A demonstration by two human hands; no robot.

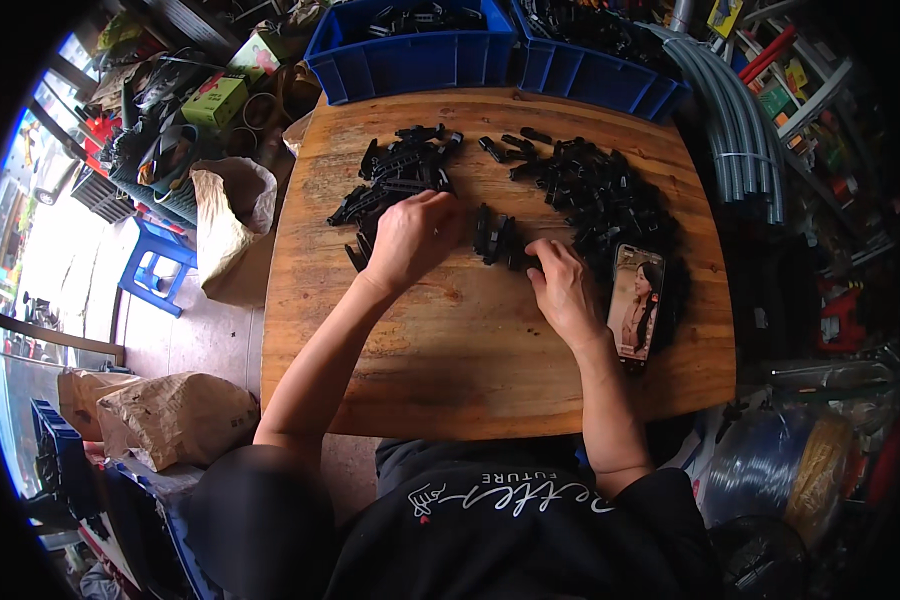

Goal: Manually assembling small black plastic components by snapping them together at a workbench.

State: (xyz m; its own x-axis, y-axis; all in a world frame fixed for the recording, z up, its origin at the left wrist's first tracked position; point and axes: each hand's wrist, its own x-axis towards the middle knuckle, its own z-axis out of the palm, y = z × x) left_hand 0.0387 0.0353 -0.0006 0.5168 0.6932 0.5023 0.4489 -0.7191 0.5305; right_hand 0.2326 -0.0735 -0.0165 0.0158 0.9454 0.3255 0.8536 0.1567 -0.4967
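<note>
Several small black plastic parts (498,238) stand in a short cluster in the middle of the wooden table. Left of them is my left hand (410,238), its fingers curled together at the near edge of a pile of black plastic parts (400,170); whatever they hold is hidden. My right hand (565,288) is just right of the middle cluster, thumb and forefinger bent but apart, with nothing visible between them. Whether its fingertips touch the cluster I cannot tell. A larger heap of black plastic pieces (600,190) spreads across the right side.
A phone (638,303) showing a picture lies at the right, against the heap. Two blue bins, one left (410,62) and one right (600,75), hold black parts at the table's (420,370) far edge. Grey pipes (735,130) hang at right; a blue stool (155,265) stands left.
</note>
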